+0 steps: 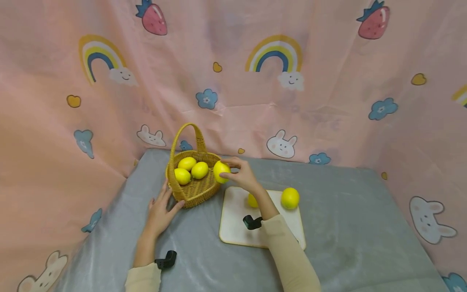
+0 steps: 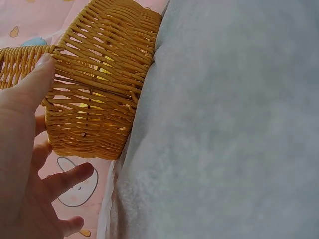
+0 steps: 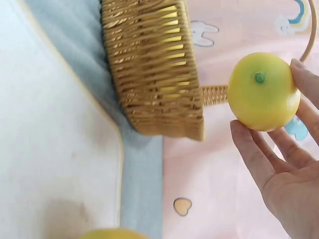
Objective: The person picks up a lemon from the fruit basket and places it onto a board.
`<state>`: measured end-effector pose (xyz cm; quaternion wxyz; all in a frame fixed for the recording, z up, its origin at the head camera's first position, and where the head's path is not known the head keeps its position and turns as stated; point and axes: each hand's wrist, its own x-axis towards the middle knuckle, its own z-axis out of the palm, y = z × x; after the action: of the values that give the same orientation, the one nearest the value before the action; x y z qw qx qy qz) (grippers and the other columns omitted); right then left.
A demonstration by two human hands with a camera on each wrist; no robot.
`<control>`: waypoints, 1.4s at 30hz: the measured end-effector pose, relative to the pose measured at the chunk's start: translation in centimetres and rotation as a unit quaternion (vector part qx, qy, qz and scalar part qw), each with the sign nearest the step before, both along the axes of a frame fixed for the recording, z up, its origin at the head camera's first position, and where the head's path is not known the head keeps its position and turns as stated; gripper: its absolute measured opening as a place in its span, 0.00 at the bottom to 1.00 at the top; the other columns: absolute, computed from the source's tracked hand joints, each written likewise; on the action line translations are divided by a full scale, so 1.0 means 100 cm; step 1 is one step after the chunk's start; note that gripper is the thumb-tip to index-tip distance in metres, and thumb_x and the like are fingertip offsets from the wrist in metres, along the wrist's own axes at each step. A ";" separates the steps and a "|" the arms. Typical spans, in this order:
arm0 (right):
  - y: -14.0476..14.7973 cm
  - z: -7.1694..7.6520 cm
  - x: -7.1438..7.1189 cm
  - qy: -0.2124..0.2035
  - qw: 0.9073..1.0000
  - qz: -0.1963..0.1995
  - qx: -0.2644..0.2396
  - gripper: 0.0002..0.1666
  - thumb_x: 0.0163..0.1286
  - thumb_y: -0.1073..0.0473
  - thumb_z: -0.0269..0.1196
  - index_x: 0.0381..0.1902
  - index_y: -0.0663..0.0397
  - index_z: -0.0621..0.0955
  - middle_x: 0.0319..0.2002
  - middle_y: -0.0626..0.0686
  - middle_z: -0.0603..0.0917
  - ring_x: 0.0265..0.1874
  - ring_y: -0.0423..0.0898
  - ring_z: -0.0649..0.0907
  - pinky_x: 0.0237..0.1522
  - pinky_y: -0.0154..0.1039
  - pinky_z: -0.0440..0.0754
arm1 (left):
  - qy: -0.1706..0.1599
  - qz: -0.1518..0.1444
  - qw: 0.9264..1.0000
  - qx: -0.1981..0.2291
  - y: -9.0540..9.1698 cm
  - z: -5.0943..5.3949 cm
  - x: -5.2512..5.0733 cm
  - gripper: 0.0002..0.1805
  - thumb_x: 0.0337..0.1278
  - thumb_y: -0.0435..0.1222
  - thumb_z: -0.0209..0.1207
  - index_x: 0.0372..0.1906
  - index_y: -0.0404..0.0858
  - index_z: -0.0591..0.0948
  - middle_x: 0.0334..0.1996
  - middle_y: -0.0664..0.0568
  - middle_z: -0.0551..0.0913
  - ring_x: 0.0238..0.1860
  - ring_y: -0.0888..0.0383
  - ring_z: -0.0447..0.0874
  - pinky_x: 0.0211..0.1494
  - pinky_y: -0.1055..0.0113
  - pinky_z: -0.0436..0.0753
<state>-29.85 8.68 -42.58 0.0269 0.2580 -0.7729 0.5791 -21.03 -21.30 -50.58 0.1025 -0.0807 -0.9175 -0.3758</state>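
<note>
My right hand (image 1: 242, 175) pinches a lemon (image 3: 264, 92) between thumb and fingertips. It holds the lemon beside the right rim of a yellow wicker basket (image 1: 198, 199), which has a tall handle. Inside the basket lie three lemons (image 1: 199, 170). At the basket's near left side is my left hand (image 1: 159, 213), its thumb touching the wicker near the handle's base and its fingers spread along the side. On a white board (image 1: 237, 227) to the right sit a lemon (image 1: 290, 198) near the far right corner and another (image 1: 252, 200), partly hidden by my right wrist.
A grey cloth (image 1: 346, 235) covers the table. Behind and at both sides hangs a pink printed curtain (image 1: 233, 121). Black wrist cameras (image 1: 168, 259) sit on both wrists.
</note>
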 end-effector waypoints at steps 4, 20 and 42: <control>0.007 0.001 0.005 -0.003 1.000 -0.001 -0.004 0.26 0.63 0.69 0.70 0.58 0.72 0.79 0.56 0.68 0.80 0.54 0.66 0.79 0.55 0.58 0.78 | -0.005 0.000 1.000 -0.001 0.000 0.001 0.000 0.37 0.68 0.54 0.59 0.77 0.50 0.62 0.81 0.54 0.40 0.75 0.38 0.54 0.66 0.24 0.42; 0.028 -0.025 0.008 -0.027 0.999 -0.036 0.021 0.24 0.62 0.64 0.72 0.57 0.60 0.83 0.56 0.59 0.82 0.53 0.60 0.81 0.56 0.59 0.78 | -0.009 -0.002 1.000 -0.001 -0.001 0.002 0.001 0.38 0.68 0.53 0.59 0.77 0.48 0.63 0.81 0.53 0.40 0.76 0.38 0.52 0.66 0.24 0.41; 0.020 -0.045 0.013 -0.028 0.989 -0.032 0.144 0.24 0.59 0.64 0.74 0.55 0.60 0.84 0.54 0.57 0.82 0.50 0.57 0.80 0.53 0.53 0.79 | -0.012 -0.001 1.000 -0.004 0.000 0.004 0.001 0.37 0.68 0.53 0.59 0.77 0.47 0.63 0.81 0.52 0.41 0.76 0.39 0.53 0.66 0.24 0.41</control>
<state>-28.51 10.63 -47.04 -0.0136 0.2175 -0.8567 0.4676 -20.92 -21.31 -50.18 0.0904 -0.0779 -0.9199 -0.3735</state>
